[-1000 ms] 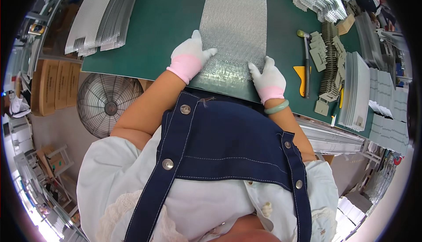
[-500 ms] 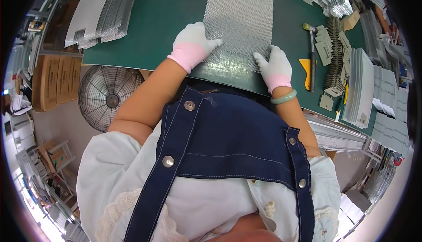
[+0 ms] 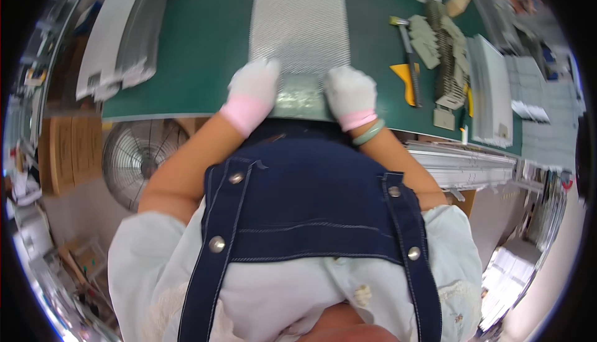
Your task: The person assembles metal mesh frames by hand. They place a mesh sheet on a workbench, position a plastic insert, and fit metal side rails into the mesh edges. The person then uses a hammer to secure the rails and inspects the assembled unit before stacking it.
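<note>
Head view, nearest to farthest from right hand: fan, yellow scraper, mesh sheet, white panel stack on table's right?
1. Mesh sheet, at the right hand
2. Yellow scraper, to the right
3. White panel stack, farther right
4. Fan, left, off-table

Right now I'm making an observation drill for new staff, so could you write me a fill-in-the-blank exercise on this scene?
1. The left hand and right hand wear white gloves with ____ cuffs.
2. The bracelet circles the person's ____ wrist.
3. The table under the mesh is coloured ____.
4. The fan stands toward the person's ____ side.

Missing words: pink; right; green; left.
</note>
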Available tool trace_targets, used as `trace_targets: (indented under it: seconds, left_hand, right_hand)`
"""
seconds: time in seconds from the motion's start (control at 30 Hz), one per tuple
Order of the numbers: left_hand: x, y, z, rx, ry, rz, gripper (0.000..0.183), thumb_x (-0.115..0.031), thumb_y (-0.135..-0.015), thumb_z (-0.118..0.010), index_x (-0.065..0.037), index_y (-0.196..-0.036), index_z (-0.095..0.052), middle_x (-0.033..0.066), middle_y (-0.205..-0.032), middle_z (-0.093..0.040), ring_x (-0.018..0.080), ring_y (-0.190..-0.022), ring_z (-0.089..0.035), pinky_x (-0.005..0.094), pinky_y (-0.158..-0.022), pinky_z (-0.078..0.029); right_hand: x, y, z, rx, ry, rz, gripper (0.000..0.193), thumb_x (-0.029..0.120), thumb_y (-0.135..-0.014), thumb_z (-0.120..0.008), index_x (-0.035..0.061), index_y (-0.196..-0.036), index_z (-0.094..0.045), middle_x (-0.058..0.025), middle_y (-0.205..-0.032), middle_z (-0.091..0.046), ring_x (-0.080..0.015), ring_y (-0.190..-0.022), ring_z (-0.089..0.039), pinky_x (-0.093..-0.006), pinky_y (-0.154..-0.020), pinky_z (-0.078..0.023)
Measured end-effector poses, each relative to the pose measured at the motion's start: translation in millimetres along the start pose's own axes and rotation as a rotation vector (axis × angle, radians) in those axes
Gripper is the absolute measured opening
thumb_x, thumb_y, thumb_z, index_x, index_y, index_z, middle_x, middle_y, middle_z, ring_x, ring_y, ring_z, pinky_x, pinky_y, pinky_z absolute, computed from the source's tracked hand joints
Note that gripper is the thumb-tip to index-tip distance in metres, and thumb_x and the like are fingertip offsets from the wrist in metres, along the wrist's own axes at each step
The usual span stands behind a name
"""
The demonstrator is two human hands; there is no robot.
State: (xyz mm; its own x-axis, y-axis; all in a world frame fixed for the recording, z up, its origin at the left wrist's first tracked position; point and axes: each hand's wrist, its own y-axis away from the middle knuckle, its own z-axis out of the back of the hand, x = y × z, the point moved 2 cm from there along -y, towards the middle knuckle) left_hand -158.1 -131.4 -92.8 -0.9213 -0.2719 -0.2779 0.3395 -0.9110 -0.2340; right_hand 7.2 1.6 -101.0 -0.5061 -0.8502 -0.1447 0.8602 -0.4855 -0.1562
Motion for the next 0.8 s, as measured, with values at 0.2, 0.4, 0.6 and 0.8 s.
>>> trace_targets:
  seconds: [0.2,0.4,0.6,0.8]
  left_hand:
    - [-33.0,41.9,-0.4,-0.05,-0.336,-0.207,0.048,-0.033,-0.084,-0.067,0.003,-0.115,-0.056,0.0164,-0.111,-0.057,0.0306,-0.096,-0.058,0.0417,-0.085,-0.046]
    - [-24.9,30.2,8.3,-0.05,-0.181,-0.272,0.035,-0.035,-0.083,-0.068,-0.001,-0.092,-0.063,0.0108,-0.082,-0.058,0.029,-0.079,-0.059,0.0414,-0.071,-0.046]
    - [-28.2,53.7,19.3,-0.152,0.076,-0.275,0.022,-0.024,-0.081,-0.07,-0.003,-0.084,-0.064,0.0115,-0.078,-0.059,0.0322,-0.076,-0.059,0.0444,-0.069,-0.047]
    - [-28.0,91.1,41.3,-0.017,0.215,0.186,0.034,-0.033,-0.083,-0.072,0.0,-0.085,-0.064,0.0158,-0.085,-0.064,0.0328,-0.08,-0.062,0.0422,-0.071,-0.049]
  right_hand:
    - [29.4,39.6,12.5,-0.19,-0.251,0.046,0.073,0.053,-0.074,-0.072,0.0001,-0.123,-0.058,-0.026,-0.123,-0.055,-0.0404,-0.115,-0.053,-0.0481,-0.101,-0.042]
    - [-21.2,49.3,16.3,-0.079,-0.499,0.196,0.048,0.039,-0.085,-0.065,0.0031,-0.118,-0.061,-0.0193,-0.122,-0.059,-0.0361,-0.117,-0.055,-0.044,-0.102,-0.043]
    - [-216.1,157.7,-3.1,-0.32,-0.073,-0.41,0.032,0.008,-0.083,-0.061,0.0056,-0.114,-0.064,-0.0158,-0.122,-0.063,-0.0337,-0.114,-0.058,-0.0427,-0.099,-0.047]
    - [-228.9,169.6,3.1,0.019,-0.224,-0.226,0.043,0.005,-0.08,-0.061,0.0059,-0.123,-0.06,-0.0173,-0.133,-0.057,-0.0356,-0.122,-0.053,-0.042,-0.106,-0.043]
